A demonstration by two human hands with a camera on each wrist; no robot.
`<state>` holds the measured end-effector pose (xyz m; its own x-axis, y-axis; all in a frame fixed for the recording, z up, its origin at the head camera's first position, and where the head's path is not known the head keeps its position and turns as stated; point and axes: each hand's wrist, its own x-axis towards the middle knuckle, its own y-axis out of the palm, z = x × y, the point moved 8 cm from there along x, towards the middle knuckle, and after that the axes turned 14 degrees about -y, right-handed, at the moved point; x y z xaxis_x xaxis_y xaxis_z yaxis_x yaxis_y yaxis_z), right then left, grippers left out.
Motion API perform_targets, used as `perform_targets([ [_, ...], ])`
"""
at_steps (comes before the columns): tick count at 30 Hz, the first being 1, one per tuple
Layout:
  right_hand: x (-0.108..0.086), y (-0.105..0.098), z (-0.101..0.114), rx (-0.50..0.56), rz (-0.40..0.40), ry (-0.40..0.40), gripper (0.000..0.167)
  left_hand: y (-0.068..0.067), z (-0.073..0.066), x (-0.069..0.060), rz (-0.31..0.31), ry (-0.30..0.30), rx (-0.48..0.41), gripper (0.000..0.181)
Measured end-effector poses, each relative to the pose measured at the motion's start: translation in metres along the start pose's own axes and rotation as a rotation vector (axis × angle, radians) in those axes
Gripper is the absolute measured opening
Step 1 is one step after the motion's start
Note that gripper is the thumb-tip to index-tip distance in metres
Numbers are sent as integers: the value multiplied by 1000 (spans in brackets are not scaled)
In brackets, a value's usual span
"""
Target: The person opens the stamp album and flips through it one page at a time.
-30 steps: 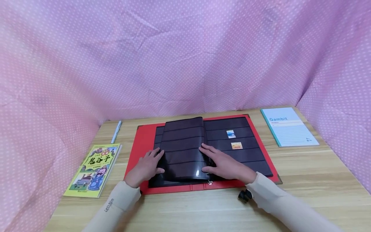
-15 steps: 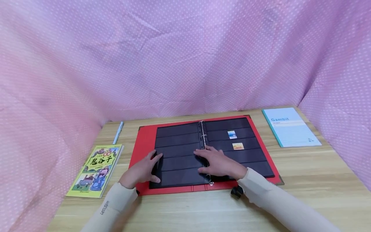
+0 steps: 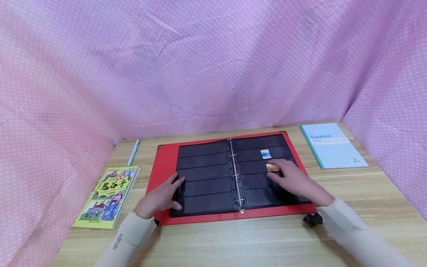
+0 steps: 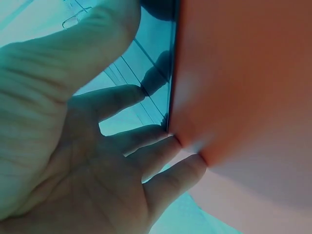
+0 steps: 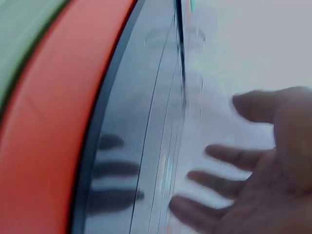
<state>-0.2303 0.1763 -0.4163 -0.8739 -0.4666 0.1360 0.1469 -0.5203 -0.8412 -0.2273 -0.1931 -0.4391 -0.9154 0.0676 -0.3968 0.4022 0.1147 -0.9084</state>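
Wrinkled pink-lilac polka-dot cloth (image 3: pixel 213 74) behind and beside a pale wood-grain table (image 3: pixel 217 244); brighter leftward

Can't see all of the orange stamp (image 3: pixel 272 168) behind the blurred right hand (image 3: pixel 295 180). Can't read the small print (image 3: pixel 321 141) on the notebook (image 3: pixel 338 152).

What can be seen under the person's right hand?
Under the right hand is the black right page, with an orange stamp partly showing near the thumb. The page area that the hand covers cannot be seen.
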Motion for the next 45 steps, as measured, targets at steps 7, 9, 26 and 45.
perform_targets([
  [7,-30,-15,-39,-89,27,155,55,1,4,2,2,-10,20,94],
  [9,-33,-15,-41,-88,24,159,55,2,4,3,-3,-5,21,94],
  [26,-38,-26,-35,-26,-31,124,52,4,1,1,8,-16,30,94],
  [45,-40,-54,12,139,-119,-136,42,1,-2,-1,4,-1,30,93],
])
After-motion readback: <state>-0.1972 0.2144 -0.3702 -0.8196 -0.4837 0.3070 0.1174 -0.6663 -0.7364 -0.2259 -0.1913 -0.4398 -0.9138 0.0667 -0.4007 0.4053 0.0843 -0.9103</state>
